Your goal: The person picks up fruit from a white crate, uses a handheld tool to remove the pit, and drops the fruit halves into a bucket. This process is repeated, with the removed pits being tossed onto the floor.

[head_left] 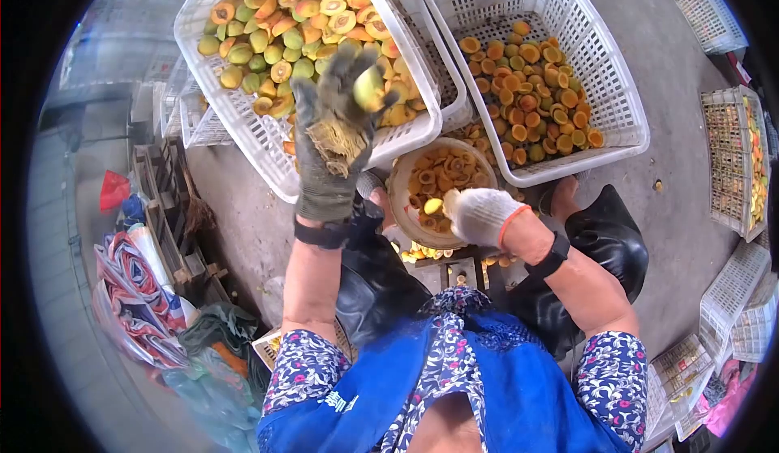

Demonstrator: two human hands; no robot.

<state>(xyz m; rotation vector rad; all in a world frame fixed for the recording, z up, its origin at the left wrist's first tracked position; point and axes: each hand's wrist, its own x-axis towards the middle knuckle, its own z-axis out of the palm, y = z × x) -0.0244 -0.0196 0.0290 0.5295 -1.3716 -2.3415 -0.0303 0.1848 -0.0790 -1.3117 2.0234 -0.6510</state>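
My left hand (339, 116), in a dark grey glove with a worn tan patch on the palm, is raised over the near edge of a white crate of halved fruit (304, 27). Between its thumb and fingers is a yellow-green piece of peach-like fruit (369, 89). My right hand (484, 216), in a white knitted glove, is curled closed above a round basin (398, 197) of orange fruit pieces; I cannot tell what its fingers grip. A small pale yellow piece (432, 206) shows just left of its fingertips, over the basin.
To the right of the basin stands a white crate (600, 88) partly filled with hollowed orange halves. Wooden pallets (166, 217) and bundled plastic sacks (134, 291) lie at left. More crates (730, 161) line the right side. My knees flank the basin.
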